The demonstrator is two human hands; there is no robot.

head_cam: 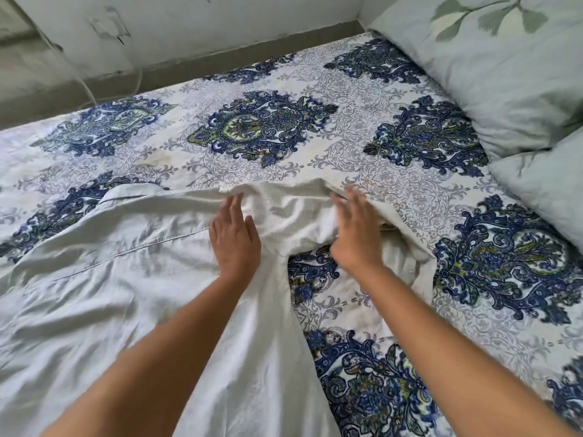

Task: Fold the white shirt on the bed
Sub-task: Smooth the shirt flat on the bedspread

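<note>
The white shirt (104,279) lies spread over the left and middle of the bed (394,184), its collar toward the upper left. One sleeve stretches to the right and bunches near the middle of the bed. My left hand (235,238) lies flat on the shirt where the sleeve joins the body, fingers straight. My right hand (358,230) presses flat on the crumpled sleeve, fingers straight and slightly blurred. Both forearms reach in from the bottom edge.
The bed carries a white sheet with blue and green ornamental patterns. Two pale green pillows (504,74) lie at the right. A grey wall (189,23) runs along the far side, with a thin white cable (85,86) hanging by it.
</note>
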